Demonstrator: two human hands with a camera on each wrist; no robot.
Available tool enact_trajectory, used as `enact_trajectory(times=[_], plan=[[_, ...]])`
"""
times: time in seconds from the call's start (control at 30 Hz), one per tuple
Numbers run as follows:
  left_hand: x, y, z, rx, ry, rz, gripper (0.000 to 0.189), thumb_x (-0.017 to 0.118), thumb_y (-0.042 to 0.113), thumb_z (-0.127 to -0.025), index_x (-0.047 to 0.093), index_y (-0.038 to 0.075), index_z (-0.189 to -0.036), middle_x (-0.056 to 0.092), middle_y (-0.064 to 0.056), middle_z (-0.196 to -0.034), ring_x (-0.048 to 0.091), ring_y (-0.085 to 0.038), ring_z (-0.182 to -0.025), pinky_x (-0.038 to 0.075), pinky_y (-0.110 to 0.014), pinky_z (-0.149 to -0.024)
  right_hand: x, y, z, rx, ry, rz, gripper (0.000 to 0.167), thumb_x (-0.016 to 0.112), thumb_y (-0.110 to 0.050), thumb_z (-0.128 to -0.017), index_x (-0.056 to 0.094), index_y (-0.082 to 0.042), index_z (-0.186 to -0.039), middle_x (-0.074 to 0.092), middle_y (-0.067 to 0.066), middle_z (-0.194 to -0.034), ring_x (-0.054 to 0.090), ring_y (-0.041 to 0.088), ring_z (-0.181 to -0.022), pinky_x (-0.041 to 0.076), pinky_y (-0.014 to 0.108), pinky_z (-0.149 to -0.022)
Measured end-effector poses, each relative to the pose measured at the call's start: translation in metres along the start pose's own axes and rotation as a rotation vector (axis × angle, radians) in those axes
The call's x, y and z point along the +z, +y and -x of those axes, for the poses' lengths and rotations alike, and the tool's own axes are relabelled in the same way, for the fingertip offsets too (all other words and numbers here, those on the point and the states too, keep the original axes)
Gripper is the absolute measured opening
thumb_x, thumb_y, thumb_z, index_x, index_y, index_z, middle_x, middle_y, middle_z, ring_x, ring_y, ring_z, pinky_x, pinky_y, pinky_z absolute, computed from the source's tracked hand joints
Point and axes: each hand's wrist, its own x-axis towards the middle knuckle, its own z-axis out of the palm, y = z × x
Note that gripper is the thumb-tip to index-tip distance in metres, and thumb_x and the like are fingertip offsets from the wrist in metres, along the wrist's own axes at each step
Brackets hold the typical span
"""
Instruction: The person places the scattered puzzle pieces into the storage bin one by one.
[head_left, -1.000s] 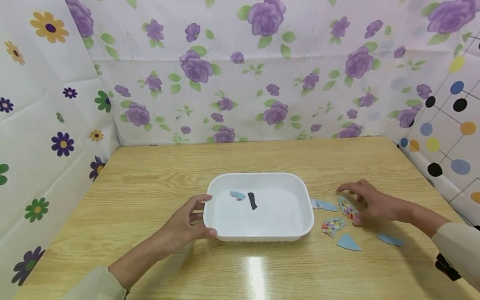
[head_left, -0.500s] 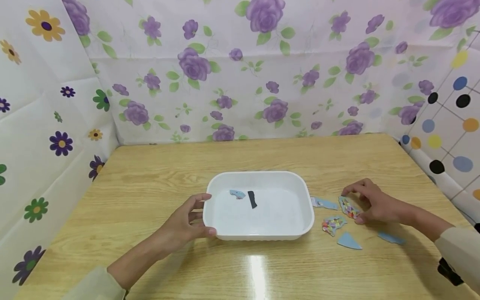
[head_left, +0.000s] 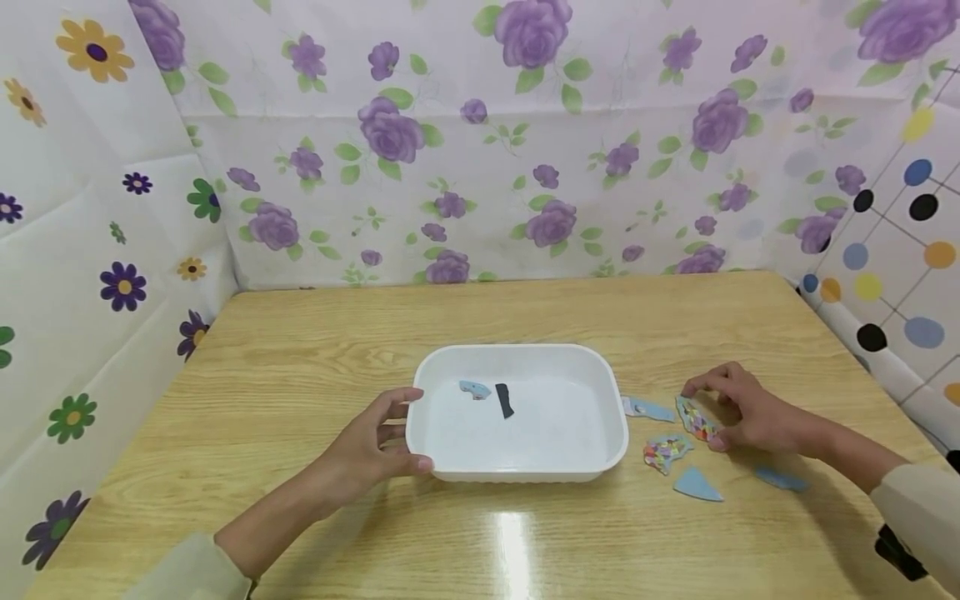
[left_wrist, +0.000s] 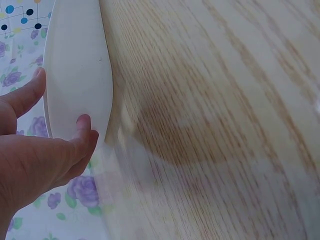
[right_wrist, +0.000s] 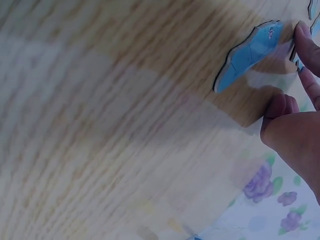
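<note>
A white plastic tray [head_left: 525, 477] stands on the table, its left end gripped by my left hand [head_left: 375, 442]. In the left wrist view the fingers [left_wrist: 82, 130] lie against the tray's outer wall. To the right of the tray, my right hand [head_left: 746, 412] pinches a multicoloured flat puzzle piece [head_left: 696, 419] between thumb and index finger, close over the table. Near it lie another multicoloured piece [head_left: 666, 452], a blue triangular piece [head_left: 697, 485], a narrow blue piece [head_left: 782, 479] and a long light-blue piece [head_left: 648, 409]. The right wrist view shows a blue piece [right_wrist: 250, 55] beside the hand.
Inside the tray are a small blue piece [head_left: 474, 389] and a dark strip-like piece [head_left: 505, 401]. The wooden table [head_left: 315, 350] meets a floral cloth wall [head_left: 465, 167] at the back, with patterned cloths at both sides.
My right hand's thumb and index finger have closed onto the edges of the multicoloured piece, which shifts only slightly. The left hand stays at the tray's left end.
</note>
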Motion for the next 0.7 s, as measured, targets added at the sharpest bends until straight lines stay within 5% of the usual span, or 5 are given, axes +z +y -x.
enact_trajectory(times=[0.37, 0.7], plan=[[-0.0005, -0.0009, 0.0010, -0.001, -0.004, 0.010, 0.087, 0.082, 0.015, -0.077, 0.030, 0.010, -0.146, 0.037, -0.021, -0.143, 0.042, -0.039, -0.130, 0.050, -0.039, -0.097, -0.0015, -0.0072, 0.0016, 0.012, -0.012, -0.043, 0.060, 0.081, -0.021, -0.076, 0.053, -0.010, -0.127, 0.031, 0.013, -0.106, 0.026, 0.024, -0.087, 0.024, 0.027, -0.064], [-0.0004, 0.0009, 0.0005, 0.001, 0.010, 0.004, 0.087, 0.083, 0.013, -0.076, 0.031, 0.009, -0.145, 0.038, -0.021, -0.141, 0.044, -0.038, -0.129, 0.051, -0.037, -0.096, -0.0050, -0.0092, 0.0035, 0.071, -0.024, -0.071, 0.059, 0.078, -0.015, -0.081, 0.047, -0.008, -0.130, 0.029, 0.020, -0.115, 0.031, 0.030, -0.095, 0.036, 0.028, -0.074]])
